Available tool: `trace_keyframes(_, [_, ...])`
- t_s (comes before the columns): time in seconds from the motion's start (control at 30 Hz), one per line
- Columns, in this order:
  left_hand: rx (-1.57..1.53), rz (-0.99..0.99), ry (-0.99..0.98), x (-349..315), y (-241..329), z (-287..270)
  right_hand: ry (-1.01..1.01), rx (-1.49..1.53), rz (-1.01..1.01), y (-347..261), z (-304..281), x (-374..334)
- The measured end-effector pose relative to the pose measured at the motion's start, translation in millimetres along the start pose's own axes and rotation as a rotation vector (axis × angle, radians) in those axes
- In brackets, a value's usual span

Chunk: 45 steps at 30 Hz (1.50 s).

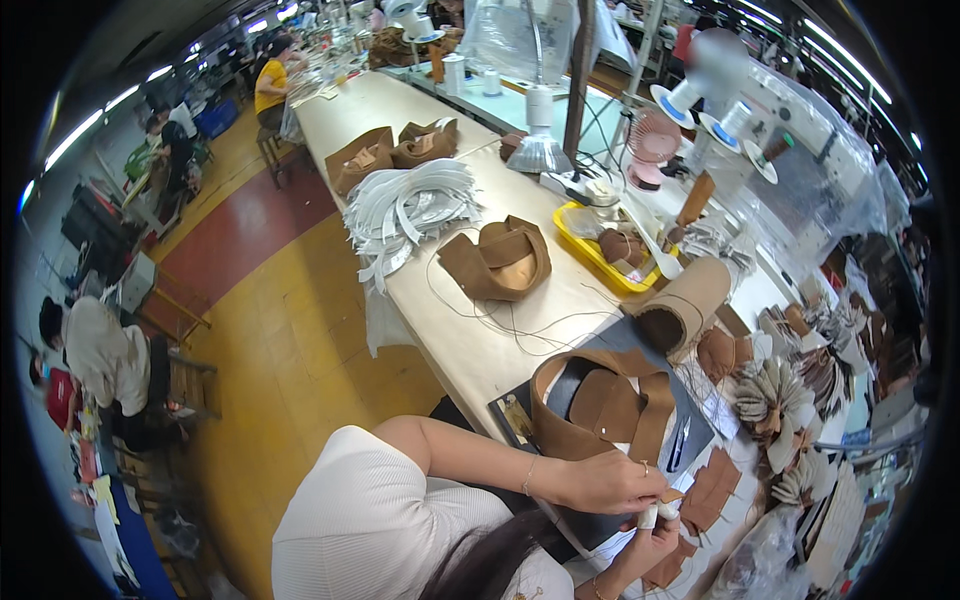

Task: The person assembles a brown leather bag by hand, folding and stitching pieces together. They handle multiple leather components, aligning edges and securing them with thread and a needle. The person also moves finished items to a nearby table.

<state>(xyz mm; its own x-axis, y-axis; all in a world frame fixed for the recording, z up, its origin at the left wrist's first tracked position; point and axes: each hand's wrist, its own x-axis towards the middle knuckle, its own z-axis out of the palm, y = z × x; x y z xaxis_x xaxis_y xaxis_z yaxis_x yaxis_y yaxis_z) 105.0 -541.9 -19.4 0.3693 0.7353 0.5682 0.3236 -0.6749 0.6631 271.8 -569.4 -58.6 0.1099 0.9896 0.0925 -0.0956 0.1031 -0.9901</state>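
Left hand (612, 482): fingertips drawn into a narrow pinch at a small tan leather piece (673, 495), near the table's near right part; piece mostly hidden by fingers, shape hard to make out. Right hand (652, 545): fingers bent close, also gripping the piece from below, white covers (648, 517) on fingertips; forearm cut off by the lower edge. Flat brown leather pieces (713, 488): just right of the hands, one partly hidden. Looped brown leather workpiece (655, 400): beyond the left hand, on a dark mat (700, 432). Brown roll (700, 295): farther, to the right. Yellow tray (568, 240): farther still, contents partly hidden. Second brown workpiece (497, 262): left of tray. White strips (410, 205): bundled, far left. Machine (800, 150): far right, blurred beneath clear plastic.
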Motion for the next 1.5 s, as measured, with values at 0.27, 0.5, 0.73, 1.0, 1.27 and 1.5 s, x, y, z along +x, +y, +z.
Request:
trace_keyframes(0.27, [-0.023, -0.062, 0.137, -6.8, -5.3, -1.3, -0.006, -0.073, -0.012, -10.4, 15.3, 6.6])
trace_keyframes(0.5, [0.025, 0.010, 0.170, -0.3, -4.0, -12.9, -0.067, -0.100, -0.031, -9.7, 14.9, -3.0])
trace_keyframes(0.73, [0.021, -0.085, 0.183, 3.1, -10.3, -19.4, -0.021, -0.117, -0.077, -1.1, 10.5, -1.6])
trace_keyframes(1.0, [0.140, 0.018, 0.177, 7.5, -13.4, -8.2, 0.042, -0.188, -0.006, -3.9, 5.7, 4.0])
trace_keyframes(1.27, [0.208, 0.068, 0.165, 11.0, -16.4, -1.7, 0.066, -0.227, 0.009, -2.3, 3.1, 7.8])
trace_keyframes(1.5, [0.268, 0.065, 0.180, 12.8, -17.2, 0.5, 0.096, -0.141, -0.073, -5.5, 8.7, 9.3])
